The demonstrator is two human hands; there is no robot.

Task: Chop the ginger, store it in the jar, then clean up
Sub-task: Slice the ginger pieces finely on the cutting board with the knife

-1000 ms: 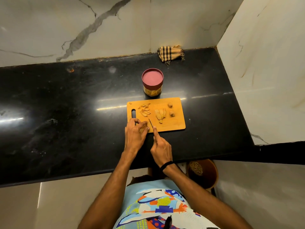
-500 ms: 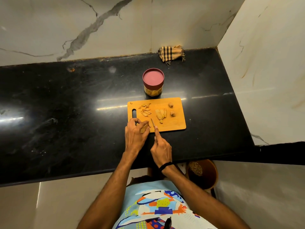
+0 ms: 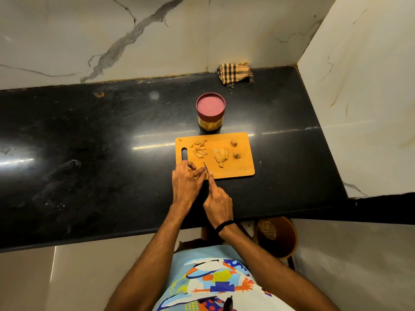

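Home kitchen: black stone counter point(image 3: 89, 153) w/ marble walls point(image 3: 112, 37); chopping board point(image 3: 238, 167), checked cloth point(image 3: 233, 72).

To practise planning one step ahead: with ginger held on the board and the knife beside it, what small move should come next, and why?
Probably press the knife down through the ginger piece: the left hand pins it at the near edge of the cutting board, the right hand holds the blade against it, and the jar is lidded.

no text or label can be read anywhere (the shirt's print is pictorial).
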